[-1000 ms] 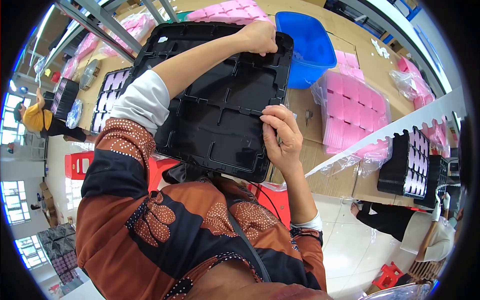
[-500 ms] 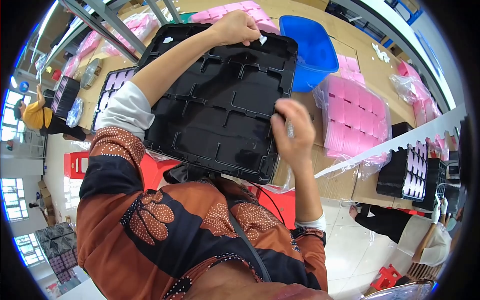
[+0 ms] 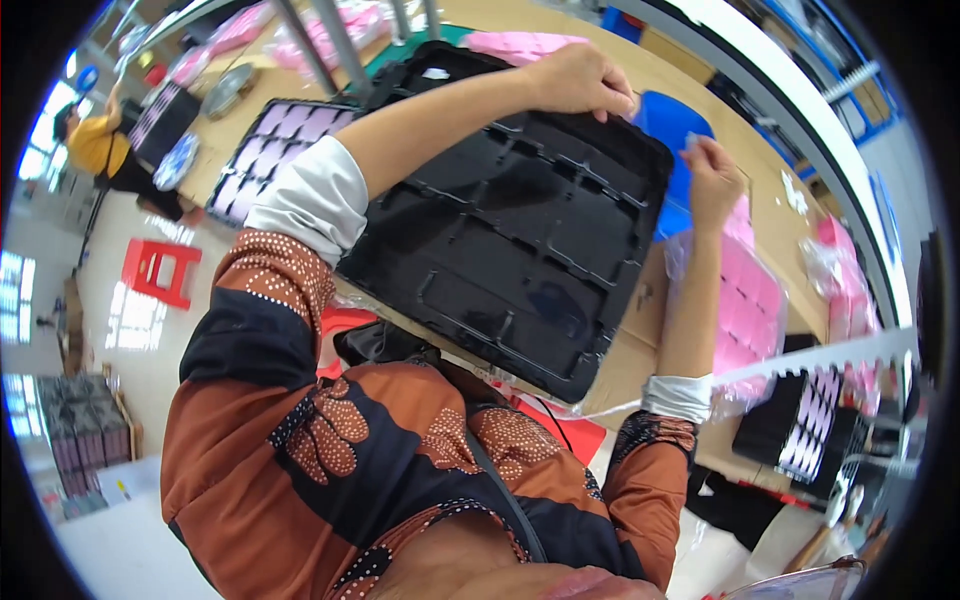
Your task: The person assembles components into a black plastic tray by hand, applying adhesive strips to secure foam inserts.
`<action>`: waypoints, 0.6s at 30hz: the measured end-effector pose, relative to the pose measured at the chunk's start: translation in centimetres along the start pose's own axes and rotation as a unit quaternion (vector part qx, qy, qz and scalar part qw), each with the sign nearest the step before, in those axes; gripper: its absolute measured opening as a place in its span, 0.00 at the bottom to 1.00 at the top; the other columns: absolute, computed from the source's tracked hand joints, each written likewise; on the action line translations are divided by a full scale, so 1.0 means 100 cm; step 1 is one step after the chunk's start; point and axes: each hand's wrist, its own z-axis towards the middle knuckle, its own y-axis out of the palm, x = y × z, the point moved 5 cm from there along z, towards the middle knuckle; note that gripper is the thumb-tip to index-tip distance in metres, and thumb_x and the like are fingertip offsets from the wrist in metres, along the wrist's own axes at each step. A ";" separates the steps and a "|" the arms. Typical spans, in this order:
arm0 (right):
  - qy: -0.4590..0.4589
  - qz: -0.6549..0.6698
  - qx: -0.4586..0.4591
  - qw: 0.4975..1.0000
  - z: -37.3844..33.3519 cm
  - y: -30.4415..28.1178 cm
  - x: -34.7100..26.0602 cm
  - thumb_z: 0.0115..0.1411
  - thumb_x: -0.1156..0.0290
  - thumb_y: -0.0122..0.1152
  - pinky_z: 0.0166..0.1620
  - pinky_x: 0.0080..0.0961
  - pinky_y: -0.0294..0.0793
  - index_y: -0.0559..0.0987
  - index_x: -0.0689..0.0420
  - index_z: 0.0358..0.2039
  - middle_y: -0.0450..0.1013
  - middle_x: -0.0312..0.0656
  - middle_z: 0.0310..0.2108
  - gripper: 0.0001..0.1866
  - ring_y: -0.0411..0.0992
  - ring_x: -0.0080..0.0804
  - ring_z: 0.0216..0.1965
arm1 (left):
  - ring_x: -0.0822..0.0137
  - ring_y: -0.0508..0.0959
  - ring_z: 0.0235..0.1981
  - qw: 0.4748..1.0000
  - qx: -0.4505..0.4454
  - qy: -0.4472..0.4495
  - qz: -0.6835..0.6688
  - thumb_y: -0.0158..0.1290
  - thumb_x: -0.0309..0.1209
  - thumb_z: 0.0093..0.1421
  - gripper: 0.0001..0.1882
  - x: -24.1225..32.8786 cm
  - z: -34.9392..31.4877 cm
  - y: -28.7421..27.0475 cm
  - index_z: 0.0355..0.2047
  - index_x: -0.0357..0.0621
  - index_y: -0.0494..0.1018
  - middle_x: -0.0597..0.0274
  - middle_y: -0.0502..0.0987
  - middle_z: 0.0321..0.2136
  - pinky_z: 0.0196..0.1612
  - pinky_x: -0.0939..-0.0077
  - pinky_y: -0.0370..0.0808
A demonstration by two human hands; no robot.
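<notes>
A large black plastic tray (image 3: 480,270) with raised ribs lies at an angle in front of me. Over its far right corner is my left hand (image 3: 585,82), fingers pinched together; what they hold, if anything, is hidden. My right hand (image 3: 718,185) is raised beyond the tray's right edge, in front of a blue plastic bin (image 3: 683,118). Its closed fingertips hold a small pale piece (image 3: 692,143), too small to name. A small white piece (image 3: 436,74) sits on the tray's far left corner.
Bagged pink moulded trays (image 3: 745,300) stand right of the black tray. To its left is a black tray of pale purple pieces (image 3: 290,140). Metal posts (image 3: 345,50) rise at the far left. A red stool (image 3: 162,272) and a person in yellow (image 3: 98,145) are further left.
My view has turned, shifting the tray rightward in the picture. My right hand has risen from the tray's right edge toward the bin and closed. The white piece at my left fingertips no longer shows there.
</notes>
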 end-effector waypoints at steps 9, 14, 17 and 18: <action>0.026 -0.322 -0.098 0.941 -0.006 -0.016 0.110 0.51 0.71 0.55 0.44 0.31 0.70 0.78 0.58 0.35 0.73 0.47 0.39 0.11 0.73 0.43 0.40 | 0.71 0.77 0.18 0.941 0.044 -0.254 0.221 0.56 0.34 0.45 0.08 -0.103 -0.095 -0.121 0.24 0.46 0.79 0.63 0.76 0.15 0.27 0.76 0.73; 0.045 -0.140 -0.050 0.988 -0.033 -0.004 0.017 0.54 0.74 0.55 0.40 0.20 0.70 0.78 0.61 0.35 0.75 0.43 0.35 0.09 0.73 0.28 0.35 | 0.68 0.77 0.21 0.916 0.051 -0.294 0.268 0.57 0.33 0.43 0.06 -0.121 -0.099 -0.123 0.23 0.47 0.79 0.60 0.77 0.18 0.29 0.73 0.73; 0.066 -0.017 -0.036 0.997 -0.056 0.002 -0.020 0.56 0.76 0.54 0.39 0.15 0.69 0.78 0.62 0.35 0.75 0.40 0.33 0.08 0.72 0.21 0.34 | 0.63 0.78 0.26 0.900 0.027 -0.292 0.324 0.57 0.33 0.44 0.06 -0.119 -0.095 -0.119 0.23 0.49 0.80 0.57 0.77 0.21 0.31 0.70 0.74; 0.030 0.041 -0.021 0.998 -0.061 0.002 -0.033 0.56 0.77 0.54 0.39 0.14 0.69 0.78 0.63 0.36 0.75 0.38 0.33 0.08 0.71 0.19 0.34 | 0.60 0.78 0.28 0.894 0.025 -0.298 0.334 0.57 0.33 0.44 0.06 -0.115 -0.094 -0.118 0.24 0.50 0.79 0.57 0.78 0.23 0.32 0.69 0.73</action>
